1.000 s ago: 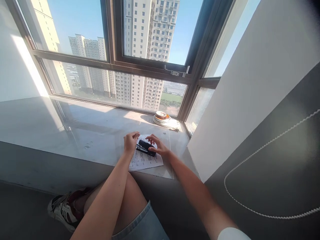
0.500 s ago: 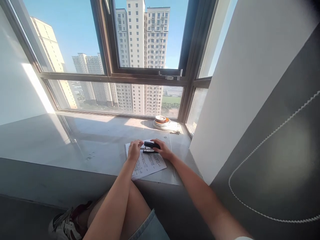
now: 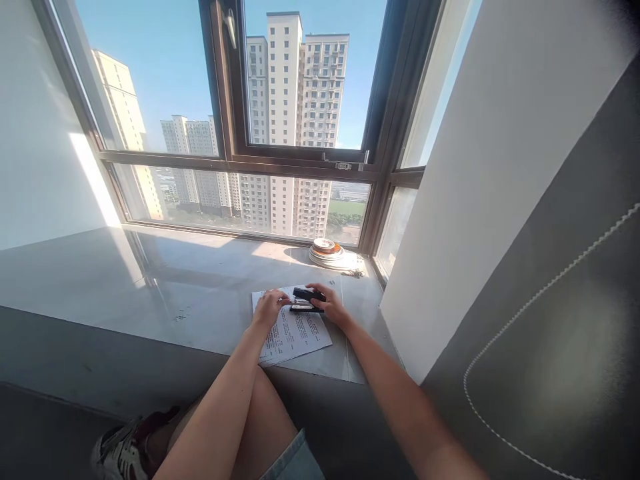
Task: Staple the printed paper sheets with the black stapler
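Note:
A black stapler (image 3: 303,293) lies over some printed sheets (image 3: 303,337) on the window ledge. Its top is raised away from its base, with the metal middle part showing between. My right hand (image 3: 331,305) is closed around the stapler's right end. At the opposite end, my left hand (image 3: 269,309) rests above the sheets' left side, with thumb and fingertips pinched together by the stapler's opening. Whatever is in that pinch is too small to make out.
Small dark bits (image 3: 183,313) are scattered on the grey ledge (image 3: 210,287) to the left. A stack of round coils or plates (image 3: 326,252) stands by the window frame (image 3: 300,167). On the right, a white beaded cord (image 3: 520,320) hangs beside the wall (image 3: 435,233).
The camera view has shifted, so the scene sits slightly lower. My left fingertips have moved from beside the stapler's raised top to its opening. My right hand keeps hold of the stapler.

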The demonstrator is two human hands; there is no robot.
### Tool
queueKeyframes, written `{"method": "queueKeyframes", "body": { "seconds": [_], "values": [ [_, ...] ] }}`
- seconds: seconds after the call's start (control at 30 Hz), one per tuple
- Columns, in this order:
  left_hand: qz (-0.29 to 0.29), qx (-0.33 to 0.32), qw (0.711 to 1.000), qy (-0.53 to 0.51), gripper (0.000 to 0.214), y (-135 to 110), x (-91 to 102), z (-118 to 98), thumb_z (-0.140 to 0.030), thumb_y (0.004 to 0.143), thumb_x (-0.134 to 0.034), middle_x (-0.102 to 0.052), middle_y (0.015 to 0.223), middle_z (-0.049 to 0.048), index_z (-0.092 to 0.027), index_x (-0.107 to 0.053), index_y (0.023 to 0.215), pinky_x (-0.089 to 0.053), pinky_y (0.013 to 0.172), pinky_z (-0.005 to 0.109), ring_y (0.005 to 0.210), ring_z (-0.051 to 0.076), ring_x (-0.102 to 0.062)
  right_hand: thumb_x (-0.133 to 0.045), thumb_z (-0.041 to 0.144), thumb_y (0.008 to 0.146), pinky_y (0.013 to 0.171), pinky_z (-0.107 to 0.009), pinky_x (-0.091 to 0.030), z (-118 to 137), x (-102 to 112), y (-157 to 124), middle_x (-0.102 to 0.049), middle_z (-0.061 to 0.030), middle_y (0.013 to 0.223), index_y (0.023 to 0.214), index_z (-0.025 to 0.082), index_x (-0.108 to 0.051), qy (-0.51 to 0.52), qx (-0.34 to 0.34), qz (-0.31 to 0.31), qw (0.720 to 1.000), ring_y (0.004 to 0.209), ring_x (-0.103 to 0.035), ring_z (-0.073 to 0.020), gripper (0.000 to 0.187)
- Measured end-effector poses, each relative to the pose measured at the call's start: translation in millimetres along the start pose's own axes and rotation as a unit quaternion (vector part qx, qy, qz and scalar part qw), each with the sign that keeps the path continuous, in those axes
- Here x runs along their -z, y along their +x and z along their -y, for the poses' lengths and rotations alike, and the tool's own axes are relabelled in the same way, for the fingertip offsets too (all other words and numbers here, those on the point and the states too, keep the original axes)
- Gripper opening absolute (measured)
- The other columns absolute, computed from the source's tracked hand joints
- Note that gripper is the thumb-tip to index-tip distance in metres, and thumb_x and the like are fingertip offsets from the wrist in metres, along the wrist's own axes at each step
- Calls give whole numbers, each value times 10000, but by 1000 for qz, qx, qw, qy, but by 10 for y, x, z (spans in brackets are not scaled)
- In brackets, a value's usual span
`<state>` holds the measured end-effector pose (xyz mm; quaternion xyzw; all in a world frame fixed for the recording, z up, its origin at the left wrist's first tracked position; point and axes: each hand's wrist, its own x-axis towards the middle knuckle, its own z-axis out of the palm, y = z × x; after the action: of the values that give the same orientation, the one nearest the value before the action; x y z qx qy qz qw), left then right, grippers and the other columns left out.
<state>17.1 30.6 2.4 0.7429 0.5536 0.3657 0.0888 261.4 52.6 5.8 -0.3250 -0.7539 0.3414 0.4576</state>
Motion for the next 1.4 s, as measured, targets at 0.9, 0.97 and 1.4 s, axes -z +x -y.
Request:
{"method": "queueKeyframes", "body": {
  "seconds": [0.9, 0.97, 1.4],
  "values": [
    [13, -9, 997, -69, 311, -4, 19, 35, -431, 934, -552, -765, 994, 76, -233, -790, 905, -486, 933, 399, 979, 275, -676, -635, 276, 789, 862, -338, -440, -4, -8, 9, -626, -3, 921, 1146, 258, -707, -6, -8, 9, 1000, 895, -576, -209, 364],
    [13, -9, 997, -72, 304, -8, 24, 6, -421, 930, -553, -764, 975, 80, -231, -786, 885, -492, 920, 397, 964, 274, -680, -641, 289, 789, 869, -347, -443, -7, -12, 10, -627, -6, 921, 1136, 261, -708, -7, -7, 7, 1000, 902, -579, -216, 355],
    [28, -10, 998, -51, 315, 2, -44, -36, -391, 978, -473, -716, 962, 77, -201, -702, 872, -470, 798, 347, 897, 250, -658, -644, 278, 788, 867, -328, -426, -49, -25, 16, -618, -6, 943, 1142, 246, -698, 22, -9, 13, 1000, 915, -564, -203, 359]
  ]
}}
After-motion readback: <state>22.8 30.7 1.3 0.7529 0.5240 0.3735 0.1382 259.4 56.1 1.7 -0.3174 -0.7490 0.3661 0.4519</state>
